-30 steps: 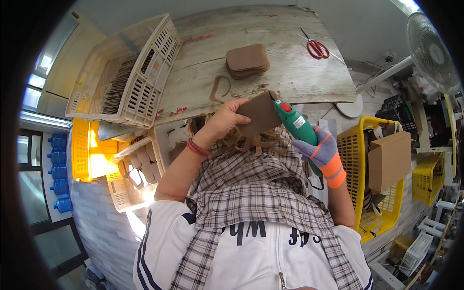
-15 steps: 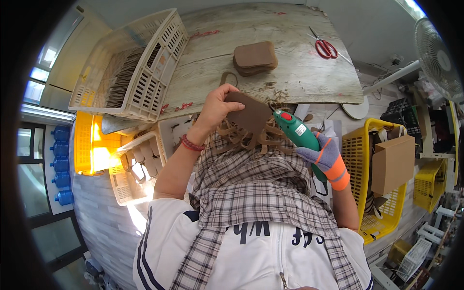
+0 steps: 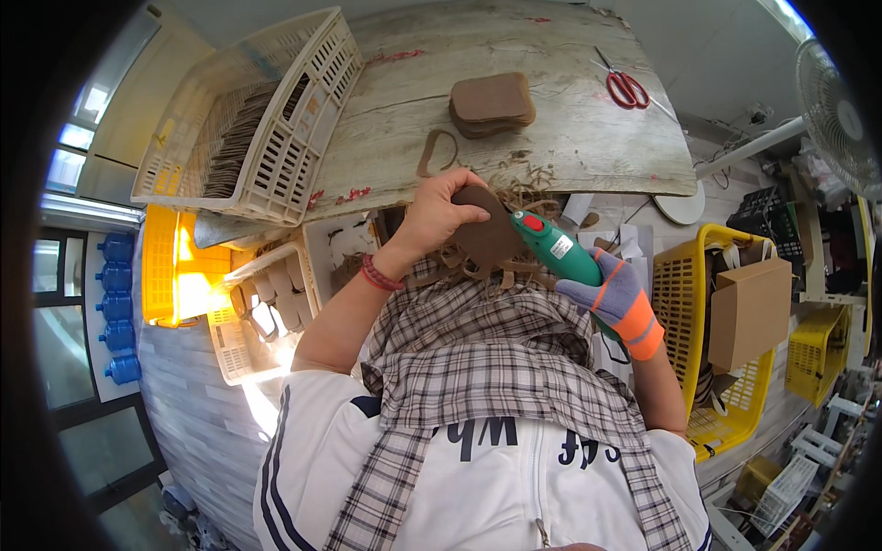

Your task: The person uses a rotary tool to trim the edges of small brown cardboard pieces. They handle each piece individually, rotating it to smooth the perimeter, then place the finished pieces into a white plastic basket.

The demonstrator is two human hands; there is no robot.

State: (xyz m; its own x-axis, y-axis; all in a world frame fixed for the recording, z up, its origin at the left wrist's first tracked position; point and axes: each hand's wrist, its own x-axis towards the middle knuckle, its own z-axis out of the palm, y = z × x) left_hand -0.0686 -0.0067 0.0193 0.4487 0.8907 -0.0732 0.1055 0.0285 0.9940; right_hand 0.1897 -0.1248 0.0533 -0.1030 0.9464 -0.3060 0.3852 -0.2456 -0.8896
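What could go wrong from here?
1. The bare left hand holds the brown flat piece near the tip of the green handheld power tool; a slip might injure it.
2. Loose brown strips around the piece could snag the tip.

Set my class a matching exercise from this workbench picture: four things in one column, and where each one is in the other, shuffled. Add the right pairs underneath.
Things:
1. Red-handled scissors
2. Green power tool
3. Single brown flat piece
4. Cardboard box

Places:
A. Held in the bare left hand
B. At the yellow basket on the person's right
C. Lying on the tabletop, toward its right side
D. Held in the gloved right hand

Right pairs: 1-C, 2-D, 3-A, 4-B
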